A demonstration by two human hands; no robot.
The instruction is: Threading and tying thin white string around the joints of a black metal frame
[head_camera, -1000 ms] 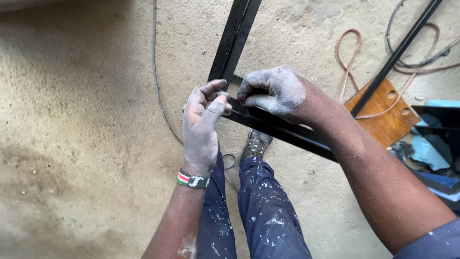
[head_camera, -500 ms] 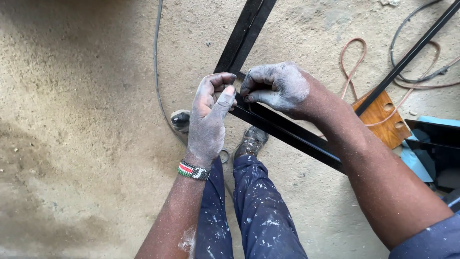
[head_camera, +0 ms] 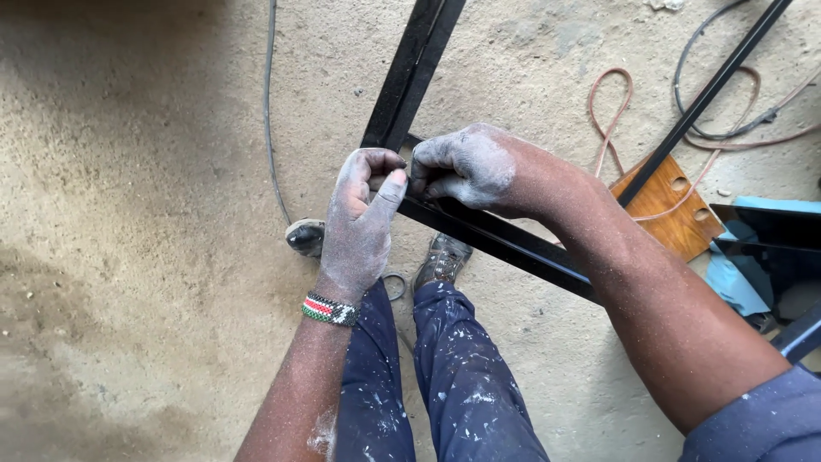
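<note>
My dusty left hand [head_camera: 359,224] and right hand [head_camera: 462,167] have stayed pinched together on the black metal frame's [head_camera: 410,77] corner joint, still working it.

I see a thin grey cable [head_camera: 272,128] running down the sandy floor [head_camera: 128,257], a looped orange hose [head_camera: 611,111] and a drilled wooden board [head_camera: 671,205] near its right edge.

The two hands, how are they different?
The left hand wears a beaded wristband; the right hand wears none. The left hand reaches up from below with its thumb raised; the right hand comes in from the side, fingers curled down. Both are dusted white and meet at the black metal frame.
</note>
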